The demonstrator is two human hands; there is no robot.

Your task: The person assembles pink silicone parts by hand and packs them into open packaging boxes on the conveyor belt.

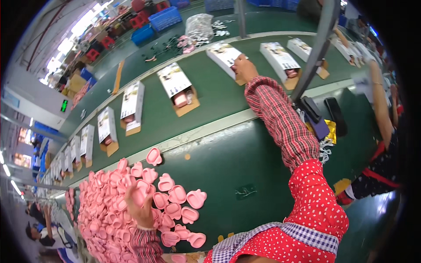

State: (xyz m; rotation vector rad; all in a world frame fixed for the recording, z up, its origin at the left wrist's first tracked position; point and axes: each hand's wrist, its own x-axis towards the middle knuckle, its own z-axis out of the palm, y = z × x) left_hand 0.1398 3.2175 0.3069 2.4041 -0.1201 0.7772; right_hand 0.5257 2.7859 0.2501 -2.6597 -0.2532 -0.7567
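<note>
My left hand [140, 212] is over a large heap of pink moulded pieces [103, 210] at the lower left. Its fingers are closed around one pink moulded piece [141, 192], rounded with an oval hollow. My right arm reaches far across to the belt, where my right hand [245, 69] is at the near end of a white printed box [222, 53]. The fingers there are bent together against the box's opening; whatever they grip is hidden. Several loose pink pieces [177, 194] lie to the right of the heap on the green tabletop [237, 162].
Along the green belt [149, 118] stand more boxes, including one with its brown flap open [175, 85]. A grey metal post [313, 55] rises beside my right arm. Phones [335, 115] lie right of it. Another person's arm [380, 103] is at the far right.
</note>
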